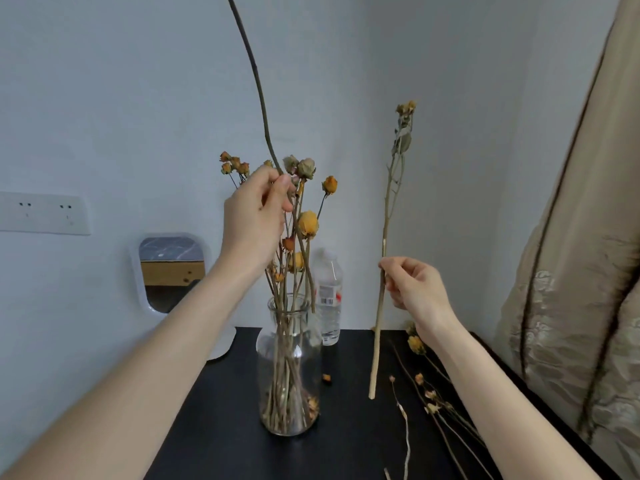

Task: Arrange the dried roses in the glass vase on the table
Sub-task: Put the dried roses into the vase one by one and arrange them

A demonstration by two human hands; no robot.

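Observation:
A clear glass vase (288, 372) stands on the black table (346, 427) with several dried yellow roses (308, 223) in it. My left hand (256, 220) pinches a long bare stem (258, 81) that rises out of the top of the view; its lower end hangs just outside the vase's rim on the right. My right hand (412, 287) holds a pale upright rose stem (384, 237) to the right of the vase, its small dried bloom (406, 107) on top and its cut end just above the table.
More dried roses (429, 396) lie loose on the table's right side. A plastic water bottle (329, 296) stands behind the vase. A white mirror (171, 271) leans on the wall at left, under a wall socket (45, 213). A beige curtain (581, 271) hangs at right.

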